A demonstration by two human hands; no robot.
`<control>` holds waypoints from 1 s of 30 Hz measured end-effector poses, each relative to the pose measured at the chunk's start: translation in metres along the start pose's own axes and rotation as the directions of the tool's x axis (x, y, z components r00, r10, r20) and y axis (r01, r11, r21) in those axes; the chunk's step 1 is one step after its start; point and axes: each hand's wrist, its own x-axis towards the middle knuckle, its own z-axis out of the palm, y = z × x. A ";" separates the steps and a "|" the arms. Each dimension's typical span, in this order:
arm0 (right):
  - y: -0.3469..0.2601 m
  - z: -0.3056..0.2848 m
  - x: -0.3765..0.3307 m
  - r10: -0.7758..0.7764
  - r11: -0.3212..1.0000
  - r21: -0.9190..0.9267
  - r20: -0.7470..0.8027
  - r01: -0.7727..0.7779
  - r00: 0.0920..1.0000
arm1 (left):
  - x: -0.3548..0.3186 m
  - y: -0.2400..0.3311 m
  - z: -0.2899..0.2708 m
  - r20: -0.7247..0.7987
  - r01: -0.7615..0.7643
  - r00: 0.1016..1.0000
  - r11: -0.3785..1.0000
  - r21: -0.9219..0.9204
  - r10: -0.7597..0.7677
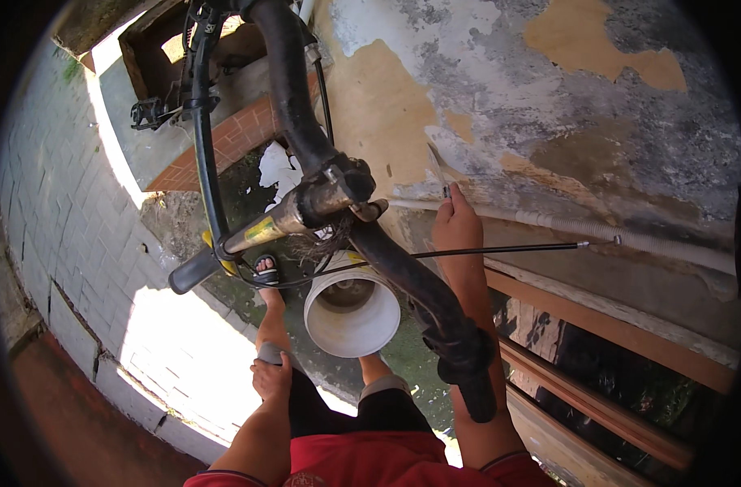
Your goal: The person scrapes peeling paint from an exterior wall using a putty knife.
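Two hands: right hand [456,223] pinches a thin tool [437,174] just right of the handlebar stem [338,191].
Cable [500,250]: runs rightward from the stem, under that hand.
Left hand [271,377]: fingers curled on the knee, farther away.

**One camera on my head, looking straight down**

The single fisheye view sits on my head and faces down past my chest. The bicycle handlebar [362,235] hangs close beneath the lens, running from 10 to 5 o'clock. My right hand [455,223] is near centre, my left hand [271,377] toward 7 o'clock. The peeling wall [565,105] bends along the rim at 1 o'clock.
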 end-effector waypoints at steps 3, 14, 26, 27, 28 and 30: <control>0.010 -0.008 -0.004 0.023 0.999 0.032 -0.077 -0.021 0.997 | 0.004 0.009 -0.001 0.004 -0.068 0.998 0.998 0.017 0.068; 0.014 -0.082 -0.097 0.090 0.986 0.144 -0.067 -0.079 0.994 | 0.001 0.009 0.000 -0.001 -0.030 1.000 0.999 0.023 0.030; -0.001 -0.099 -0.081 -0.059 0.998 -0.002 -0.160 0.059 0.985 | -0.004 0.009 0.003 -0.021 -0.045 0.999 0.999 -0.005 0.044; -0.006 -0.110 -0.074 -0.109 0.991 -0.093 -0.124 0.098 0.986 | -0.004 0.011 0.003 -0.022 -0.052 0.998 0.999 -0.008 0.052; -0.011 -0.120 -0.064 -0.153 0.974 -0.179 -0.083 0.136 0.985 | -0.004 0.010 0.003 -0.024 -0.058 0.998 0.998 -0.007 0.058; -0.018 -0.130 -0.042 -0.388 0.896 -0.276 -0.107 0.347 0.916 | -0.003 0.009 0.003 -0.026 -0.064 0.998 0.998 -0.006 0.064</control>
